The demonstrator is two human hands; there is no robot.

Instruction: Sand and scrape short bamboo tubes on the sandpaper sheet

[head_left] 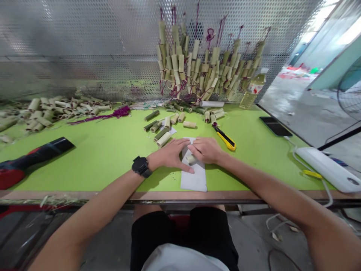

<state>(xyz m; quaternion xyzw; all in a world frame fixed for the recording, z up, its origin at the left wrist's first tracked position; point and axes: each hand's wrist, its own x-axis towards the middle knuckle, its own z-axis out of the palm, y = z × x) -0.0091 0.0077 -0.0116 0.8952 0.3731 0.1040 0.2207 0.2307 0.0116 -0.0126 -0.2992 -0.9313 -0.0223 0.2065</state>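
Observation:
A folded white paper strip (194,180) lies lengthwise on the green table in front of me. On it rests a short piece of bamboo tube (191,159), between my two hands. My left hand (172,153) lies open over the paper's left edge, thumb stretched out below the bamboo and fingertips near the paper's top. At the upper right of the paper, my right hand (208,149) is closed with curled fingers; what they grip, if anything, is hidden. Several cut bamboo tubes (164,139) lie just beyond my left hand. A yellow utility knife (225,138) is beyond my right hand.
A black-and-red power tool (36,154) lies at left, below a bamboo pile (42,113) and purple cord (121,111). Strung bamboo pieces (197,67) hang on the perforated metal panel (113,34). At right are a bottle (254,90), phone (275,126) and white cabled device (328,169).

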